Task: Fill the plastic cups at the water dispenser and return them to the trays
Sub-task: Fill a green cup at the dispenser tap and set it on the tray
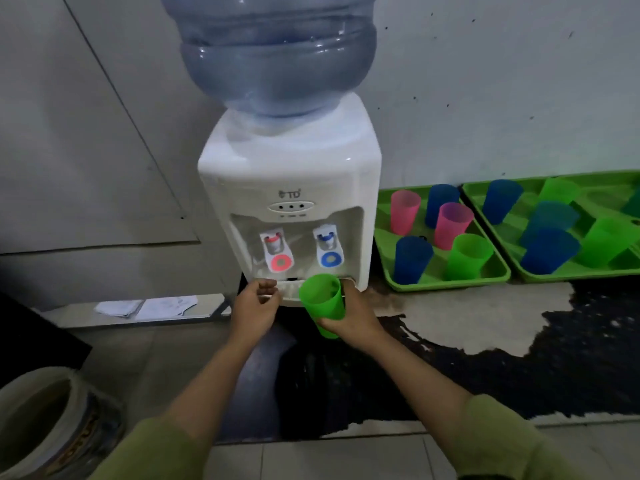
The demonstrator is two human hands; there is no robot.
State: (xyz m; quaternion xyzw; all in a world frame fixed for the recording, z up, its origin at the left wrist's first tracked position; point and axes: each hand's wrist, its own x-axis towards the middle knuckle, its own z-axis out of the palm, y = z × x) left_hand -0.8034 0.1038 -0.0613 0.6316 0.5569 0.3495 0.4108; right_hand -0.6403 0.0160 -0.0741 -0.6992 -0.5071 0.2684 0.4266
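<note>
Right hand (350, 318) around green cup (320, 296), left hand (254, 304) loose and empty, at white dispenser (291, 174); mottled black-and-white surface (485, 317), grey wall (485, 98).

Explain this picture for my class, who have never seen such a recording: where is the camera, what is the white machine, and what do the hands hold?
There is one picture, taken by a camera on a person's head, looking down at their own arms. The white machine is a water dispenser with a large bottle on top and a red tap and a blue tap. The right hand grips a tilted green cup below the blue tap. The left hand, loosely curled, holds nothing. To the right, two green trays hold coloured cups.
</note>
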